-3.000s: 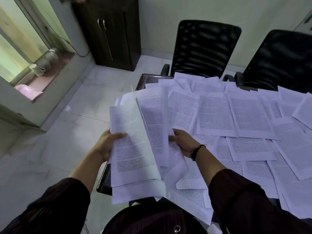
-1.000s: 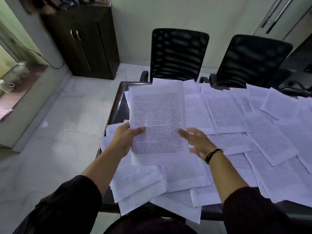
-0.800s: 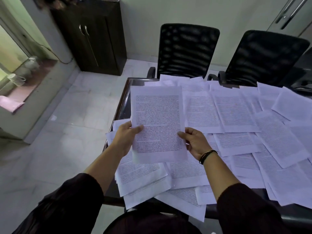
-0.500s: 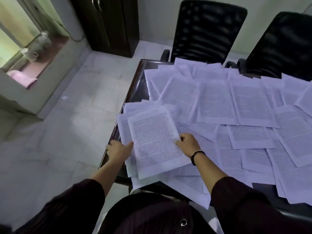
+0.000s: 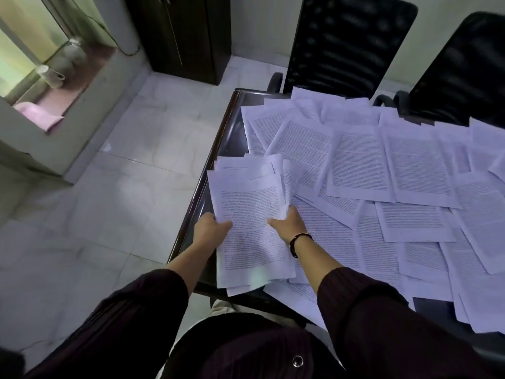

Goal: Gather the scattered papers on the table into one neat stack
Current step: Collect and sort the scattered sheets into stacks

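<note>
A person stood at the near left corner of a dark glossy surface (image 5: 228, 132), holding a small bundle of printed sheets (image 5: 250, 222) by its two long sides. The left hand (image 5: 210, 232) had its thumb curled over the left edge; the right hand (image 5: 287, 224) gripped the right edge, its fingers hidden under the paper. The bundle lay low over the corner, its sheets fanned and uneven. The paper looked light, thin and floppy, likely to slide and sag, so holding both long edges seemed sensible. Many loose pages (image 5: 382, 173) overlapped across the rest of the surface. Two black mesh chairs (image 5: 341, 42) stood behind it, a dark cabinet (image 5: 185, 36) beyond on a pale tiled floor (image 5: 109, 201).
</note>
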`<action>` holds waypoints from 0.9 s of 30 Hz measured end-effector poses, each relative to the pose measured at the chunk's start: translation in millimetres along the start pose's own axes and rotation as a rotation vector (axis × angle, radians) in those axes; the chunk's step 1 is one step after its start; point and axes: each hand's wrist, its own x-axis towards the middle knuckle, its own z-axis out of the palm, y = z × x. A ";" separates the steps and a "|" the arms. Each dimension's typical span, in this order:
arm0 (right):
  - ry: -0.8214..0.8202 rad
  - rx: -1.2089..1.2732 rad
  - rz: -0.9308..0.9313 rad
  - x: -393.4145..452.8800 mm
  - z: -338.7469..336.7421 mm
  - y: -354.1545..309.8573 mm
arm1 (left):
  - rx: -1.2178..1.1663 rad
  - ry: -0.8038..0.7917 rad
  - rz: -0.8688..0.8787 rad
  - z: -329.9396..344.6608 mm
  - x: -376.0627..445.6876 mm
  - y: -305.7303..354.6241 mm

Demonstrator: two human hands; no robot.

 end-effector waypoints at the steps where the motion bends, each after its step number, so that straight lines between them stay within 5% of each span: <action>1: -0.027 0.018 -0.035 1.4 -3.2 1.0 | -0.043 -0.015 -0.003 -2.3 2.4 -0.6; 13: -0.367 0.508 -0.258 -29.9 -74.9 -45.8 | -0.836 -0.377 0.206 -43.4 -4.5 60.4; 22: -0.404 1.098 -0.065 -44.9 -89.6 -12.0 | -1.172 -0.272 0.391 -72.8 -33.1 142.9; 27: -0.467 1.402 -0.100 -65.3 -51.0 -20.0 | -1.096 -0.288 0.346 -53.6 -65.6 156.9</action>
